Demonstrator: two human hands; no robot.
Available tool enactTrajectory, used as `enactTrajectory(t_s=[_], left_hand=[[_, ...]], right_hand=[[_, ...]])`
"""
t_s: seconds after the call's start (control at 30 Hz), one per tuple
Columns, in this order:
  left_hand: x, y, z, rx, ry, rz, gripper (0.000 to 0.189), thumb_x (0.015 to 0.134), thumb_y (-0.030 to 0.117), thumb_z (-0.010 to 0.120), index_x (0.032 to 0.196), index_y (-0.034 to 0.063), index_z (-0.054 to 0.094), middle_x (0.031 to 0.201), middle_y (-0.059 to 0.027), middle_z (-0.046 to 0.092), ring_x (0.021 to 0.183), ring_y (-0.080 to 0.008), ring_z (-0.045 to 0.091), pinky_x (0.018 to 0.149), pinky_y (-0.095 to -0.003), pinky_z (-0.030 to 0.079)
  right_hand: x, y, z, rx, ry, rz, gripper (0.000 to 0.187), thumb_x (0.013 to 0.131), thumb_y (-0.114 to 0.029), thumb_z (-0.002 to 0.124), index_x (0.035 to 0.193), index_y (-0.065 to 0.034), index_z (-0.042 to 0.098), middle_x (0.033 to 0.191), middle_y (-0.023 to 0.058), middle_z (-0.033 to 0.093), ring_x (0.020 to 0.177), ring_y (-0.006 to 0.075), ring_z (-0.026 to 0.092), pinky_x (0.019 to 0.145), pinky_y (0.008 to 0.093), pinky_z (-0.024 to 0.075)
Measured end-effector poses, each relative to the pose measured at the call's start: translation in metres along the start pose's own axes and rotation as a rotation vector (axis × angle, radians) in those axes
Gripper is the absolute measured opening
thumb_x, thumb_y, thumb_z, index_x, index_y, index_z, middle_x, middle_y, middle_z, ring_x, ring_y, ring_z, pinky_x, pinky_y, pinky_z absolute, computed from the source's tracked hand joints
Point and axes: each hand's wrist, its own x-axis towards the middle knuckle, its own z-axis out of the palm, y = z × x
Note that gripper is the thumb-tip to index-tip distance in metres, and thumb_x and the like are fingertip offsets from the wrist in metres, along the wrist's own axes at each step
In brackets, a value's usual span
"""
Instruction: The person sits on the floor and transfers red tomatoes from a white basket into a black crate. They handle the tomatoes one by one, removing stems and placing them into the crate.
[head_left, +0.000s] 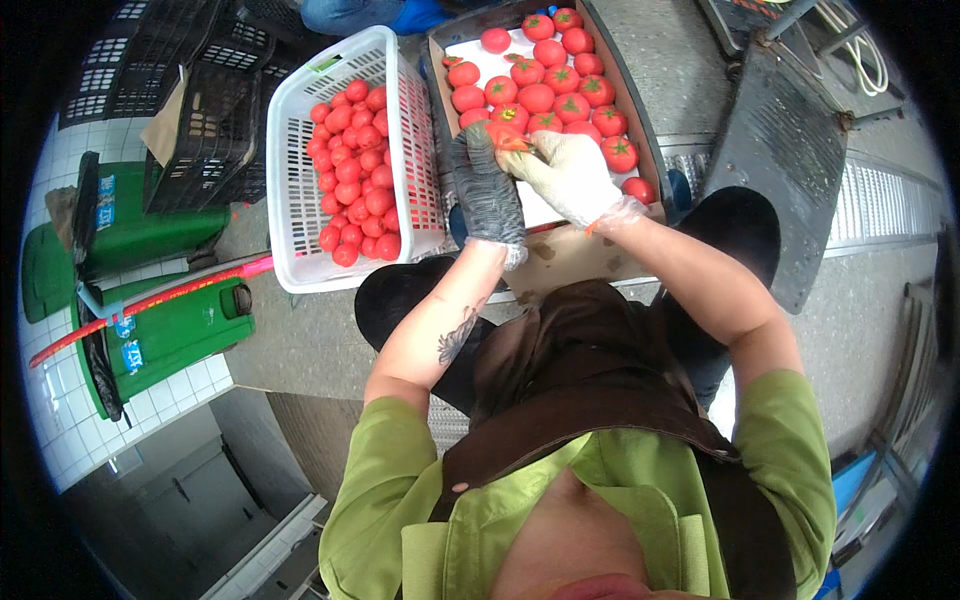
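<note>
A red tomato (506, 138) is between my two gloved hands, above the near part of a shallow box (661, 176) of tomatoes. My left hand (487, 180), in a dark grey knit glove, cups it from the left. With a white glove on, my right hand (566, 174) pinches at the tomato's near right side, where a bit of stem or leaf shows. Loose tomatoes (536, 98) with green tops lie in the box on a white liner (536, 202). To the left, a white plastic basket (411, 161) holds many tomatoes (349, 171) without visible green tops.
Black plastic crates (202, 131) are stacked at the upper left. Green wheeled bins (176, 330) and a red-and-pink pole (172, 300) are at the left. A dark platform cart (780, 165) stands at the right. Another person's blue-clad leg (352, 15) is behind the basket.
</note>
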Motion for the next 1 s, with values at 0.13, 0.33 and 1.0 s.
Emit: enactTrajectory(t_s=[0.13,0.33,1.0], left_hand=[[-0.001,-0.015,-0.011,-0.579,0.128,-0.505,0.048,0.089,0.051,0.058,0.112,0.0105,0.050,0.097,-0.0043,0.060,0.078,-0.0186,0.061,0.068,-0.0297,0.056],[0.050,0.054,-0.081,-1.040,0.234,-0.358,0.063,0.083,0.060,0.059,0.115,0.0060,0.048,0.096,-0.0117,0.059,0.077,-0.0221,0.061,0.063,-0.0265,0.056],[0.014,-0.117,-0.083,2.262,-1.289,0.361,0.025,0.080,0.023,0.058,0.104,0.0253,0.065,0.110,-0.0007,0.063,0.097,-0.0260,0.063,0.078,-0.0499,0.048]], right_hand=[[0.000,0.006,-0.004,-0.086,-0.037,-0.151,0.046,0.080,-0.049,0.067,0.082,-0.0036,0.067,0.070,0.0189,0.062,0.067,0.0322,0.064,0.060,0.0392,0.0480],[0.009,0.016,-0.020,-0.747,-0.345,-0.051,0.040,0.080,-0.044,0.062,0.090,-0.0066,0.068,0.084,0.0184,0.067,0.081,0.0327,0.066,0.072,0.0430,0.0512],[0.006,0.003,-0.013,-0.996,-0.416,-0.136,0.040,0.085,-0.044,0.055,0.091,-0.0037,0.059,0.077,0.0256,0.064,0.077,0.0412,0.065,0.070,0.0509,0.0501]])
